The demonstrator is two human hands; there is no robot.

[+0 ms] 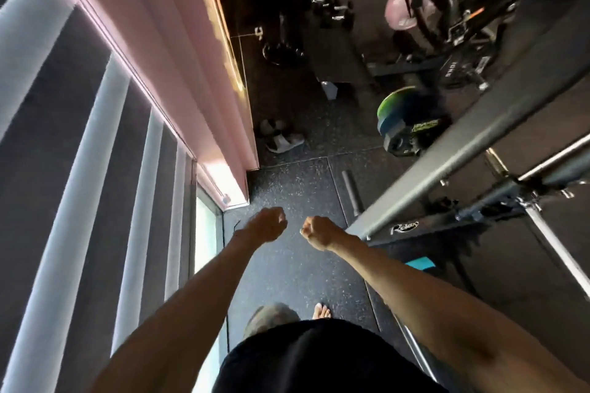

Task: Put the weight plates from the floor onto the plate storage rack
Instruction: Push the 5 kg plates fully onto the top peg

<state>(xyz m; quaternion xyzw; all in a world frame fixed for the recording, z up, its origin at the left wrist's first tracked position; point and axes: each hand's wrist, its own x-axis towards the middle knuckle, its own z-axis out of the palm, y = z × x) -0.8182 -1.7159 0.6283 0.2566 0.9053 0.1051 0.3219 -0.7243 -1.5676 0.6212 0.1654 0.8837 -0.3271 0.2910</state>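
Note:
My left hand (267, 224) and my right hand (317, 232) are both held out in front of me as closed fists, side by side above the speckled black floor, with nothing in them. Farther ahead on the right, a stack of weight plates (403, 120) with green, blue and black edges sits upright near the foot of a dark frame. A pink plate (399, 11) hangs higher up on black gym equipment at the top right. I cannot tell which structure is the storage rack.
A grey rack beam (472, 140) crosses diagonally on the right, with a barbell (552, 234) beside it. A short black bar (351, 190) lies on the floor. Sandals (281, 137) and a bench (332, 51) are ahead. Curtains and a window fill the left. My bare feet (321, 311) are below.

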